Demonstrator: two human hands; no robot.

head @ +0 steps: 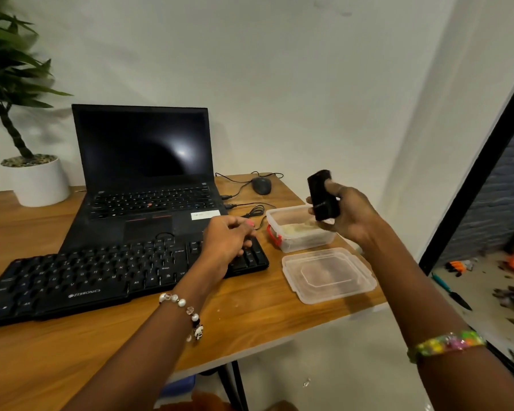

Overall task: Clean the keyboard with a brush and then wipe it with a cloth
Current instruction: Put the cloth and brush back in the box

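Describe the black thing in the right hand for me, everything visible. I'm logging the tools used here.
The black object is a small, oblong, matte block, plastic by its look, with faint pale lettering on its front face that is too small to read. The right hand grips it, fingers curled round its lower half, holding it nearly upright and tilted slightly, in the air above the open clear container. No bristles show, so whether it is the brush is unclear.

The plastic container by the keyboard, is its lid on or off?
Off. The plastic container stands open-topped on the table, and its clear lid lies flat beside it, nearer the person.
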